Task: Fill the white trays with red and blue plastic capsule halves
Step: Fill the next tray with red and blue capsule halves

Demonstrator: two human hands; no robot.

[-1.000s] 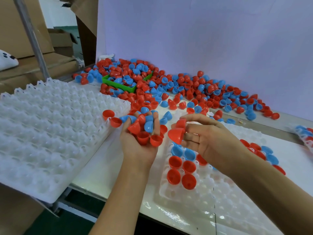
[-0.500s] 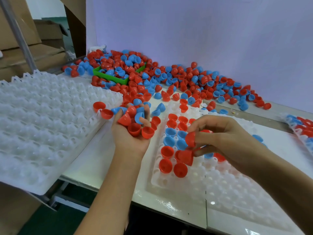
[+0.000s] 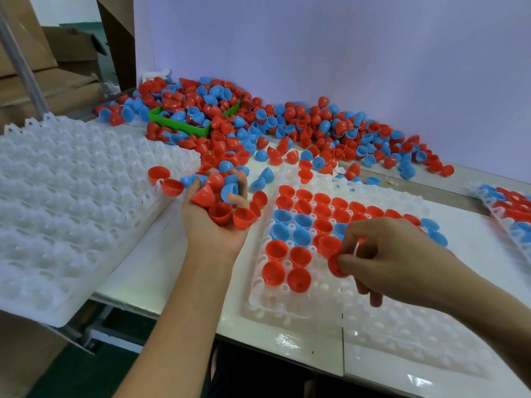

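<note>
My left hand (image 3: 214,222) is palm up over the table and cups several red and blue capsule halves (image 3: 221,199). To its right lies a white tray (image 3: 301,305) whose far rows hold red and blue halves, open side up. My right hand (image 3: 385,259) hovers over that tray and pinches a red capsule half (image 3: 334,265) between thumb and fingers, just above the pockets. A second red half (image 3: 329,245) sits right by its fingertips. A big loose pile of red and blue halves (image 3: 287,130) covers the back of the table.
A stack of bare white trays (image 3: 66,214) sits at the left, overhanging the table edge, with two red halves (image 3: 165,179) on its corner. A green bin (image 3: 184,126) lies buried in the pile. Another filled tray (image 3: 511,208) shows at the far right. A white wall backs the table.
My right hand has dropped from in front of the left hand down onto the tray with a red half in its fingers. The left hand has kept its handful.
</note>
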